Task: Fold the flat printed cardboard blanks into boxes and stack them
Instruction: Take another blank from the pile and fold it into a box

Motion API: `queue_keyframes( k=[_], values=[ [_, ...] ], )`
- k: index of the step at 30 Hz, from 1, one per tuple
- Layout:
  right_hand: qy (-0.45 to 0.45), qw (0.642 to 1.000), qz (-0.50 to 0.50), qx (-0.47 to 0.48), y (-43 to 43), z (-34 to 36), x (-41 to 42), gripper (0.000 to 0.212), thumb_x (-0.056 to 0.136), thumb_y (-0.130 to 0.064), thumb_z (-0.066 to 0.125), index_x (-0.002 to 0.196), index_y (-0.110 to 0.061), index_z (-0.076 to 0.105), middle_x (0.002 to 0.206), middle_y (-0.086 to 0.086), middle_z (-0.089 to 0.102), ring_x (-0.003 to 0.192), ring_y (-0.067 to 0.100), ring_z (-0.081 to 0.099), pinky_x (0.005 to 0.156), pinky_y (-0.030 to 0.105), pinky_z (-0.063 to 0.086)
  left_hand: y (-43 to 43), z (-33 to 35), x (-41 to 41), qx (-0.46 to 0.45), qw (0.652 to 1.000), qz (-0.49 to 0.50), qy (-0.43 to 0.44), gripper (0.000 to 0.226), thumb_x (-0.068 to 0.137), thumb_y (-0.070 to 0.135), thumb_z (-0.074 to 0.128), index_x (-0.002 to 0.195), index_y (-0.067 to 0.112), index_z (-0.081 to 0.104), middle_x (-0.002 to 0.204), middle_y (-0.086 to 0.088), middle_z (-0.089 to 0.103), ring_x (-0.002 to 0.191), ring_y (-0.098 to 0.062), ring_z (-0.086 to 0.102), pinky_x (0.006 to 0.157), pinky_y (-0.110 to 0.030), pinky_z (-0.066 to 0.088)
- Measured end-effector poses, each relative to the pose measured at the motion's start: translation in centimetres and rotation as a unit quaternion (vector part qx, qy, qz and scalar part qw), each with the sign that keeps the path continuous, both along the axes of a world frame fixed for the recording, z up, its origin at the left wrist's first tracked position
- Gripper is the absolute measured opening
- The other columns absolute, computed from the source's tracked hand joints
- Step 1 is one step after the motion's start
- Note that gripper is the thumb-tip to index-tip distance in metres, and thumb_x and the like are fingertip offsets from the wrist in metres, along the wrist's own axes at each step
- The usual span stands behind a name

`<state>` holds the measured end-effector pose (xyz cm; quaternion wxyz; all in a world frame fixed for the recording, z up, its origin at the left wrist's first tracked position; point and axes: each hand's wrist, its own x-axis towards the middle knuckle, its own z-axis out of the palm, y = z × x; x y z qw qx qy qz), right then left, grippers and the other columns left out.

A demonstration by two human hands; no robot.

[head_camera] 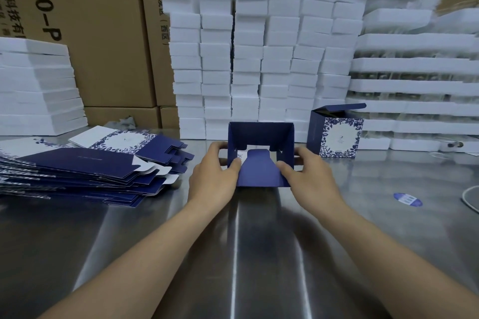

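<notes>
Table (259, 254): brushed stainless steel, glossy, streaky reflections.

Two bare forearms reach in. Left hand (212, 173) and right hand (308, 173) are apart, each clamped on one side of a half-formed box (260, 134). Fingers wrap the outer walls and thumbs press the edges of the tongue flap (258, 171).

Count of 1 for that box. It sits mid-table on the steel: navy matte card, a square tube with its open end facing the camera. The flap has rounded shoulders and slopes down toward the near side. A bit of white printed card shows inside.

Flat blanks (77, 171), left of the hands: one splayed pile, thin card, navy panels plus white panels with a blue floral border and notched tabs. Too many to count.

Sticker (407, 199), right: 1, blue oval, flat on the steel. White cable (469, 199): a curved bit at the right edge.

Finished box (337, 134): 1, upright cube just right of the held one, not touching it. Floral white front, navy side, lid flap standing open.

Behind it are foam blocks (259, 59): white, matte, rectangular, about six columns stacked high. Foam trays (414, 85), right: long white slabs in layers, contents unclear. White slabs (36, 85), left: one stack.

Rear wall: brown corrugated cartons (103, 33), taped, black print, several.
</notes>
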<state>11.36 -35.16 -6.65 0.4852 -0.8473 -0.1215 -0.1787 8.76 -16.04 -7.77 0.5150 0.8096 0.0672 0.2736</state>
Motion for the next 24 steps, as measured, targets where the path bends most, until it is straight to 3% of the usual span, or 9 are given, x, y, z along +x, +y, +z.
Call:
queue_keyframes(
  k=[4,8,13,16,20,24],
  values=[
    [0.053,0.992,0.044,0.106,0.1,0.2,0.1,0.025,0.103,-0.034,0.065,0.125,-0.023,0.068,0.118,-0.006,0.072,0.105,0.016,0.069,0.095,0.051,0.059,-0.6,1.0,-0.5,-0.17,0.984,-0.044,0.029,0.017,0.102,0.035,0.063,0.113,0.047,0.059,0.115,0.011,0.068,0.103,-0.014,0.068,0.067,-0.047,0.067],
    [0.12,0.973,0.079,0.179,0.8,0.5,-0.2,0.046,0.1,-0.063,0.056,0.121,-0.025,0.07,0.119,-0.007,0.073,0.106,0.016,0.071,0.087,0.044,0.063,-0.9,1.8,-1.0,-0.271,0.956,-0.083,0.071,0.03,0.099,0.049,0.065,0.126,0.036,0.06,0.121,0.011,0.06,0.109,-0.019,0.064,0.069,-0.051,0.067],
    [0.098,0.98,0.07,0.16,0.8,-0.1,-0.2,0.051,0.093,-0.066,0.064,0.125,-0.025,0.065,0.119,-0.007,0.071,0.108,0.013,0.07,0.101,0.048,0.057,-0.9,1.9,-1.4,-0.275,0.952,-0.105,0.088,0.049,0.085,0.068,0.073,0.121,0.039,0.056,0.114,0.019,0.059,0.101,-0.008,0.061,0.065,-0.048,0.067],
    [0.087,0.982,0.071,0.15,0.9,-0.2,-0.2,0.05,0.091,-0.06,0.072,0.126,-0.027,0.062,0.117,-0.007,0.071,0.103,0.009,0.071,0.096,0.043,0.059,-0.9,1.7,-1.4,-0.249,0.957,-0.105,0.102,0.063,0.081,0.065,0.08,0.129,0.039,0.05,0.115,0.017,0.062,0.099,-0.009,0.065,0.067,-0.045,0.067],
    [0.065,0.988,0.086,0.11,0.9,-0.7,-0.2,0.052,0.086,-0.048,0.084,0.126,-0.029,0.057,0.108,-0.012,0.071,0.086,-0.003,0.07,0.077,0.025,0.06,-0.9,1.3,-1.1,-0.209,0.969,-0.086,0.101,0.071,0.078,0.048,0.089,0.135,0.041,0.047,0.12,0.009,0.069,0.096,-0.013,0.073,0.061,-0.033,0.064],
    [0.058,0.991,0.085,0.091,0.9,-1.0,0.0,0.059,0.085,-0.042,0.086,0.133,-0.026,0.056,0.107,-0.015,0.07,0.093,-0.002,0.068,0.08,0.027,0.061,-1.1,1.2,-1.0,-0.181,0.975,-0.083,0.095,0.077,0.077,0.043,0.092,0.14,0.037,0.048,0.13,0.002,0.066,0.103,-0.018,0.072,0.069,-0.035,0.064]
  ],
)
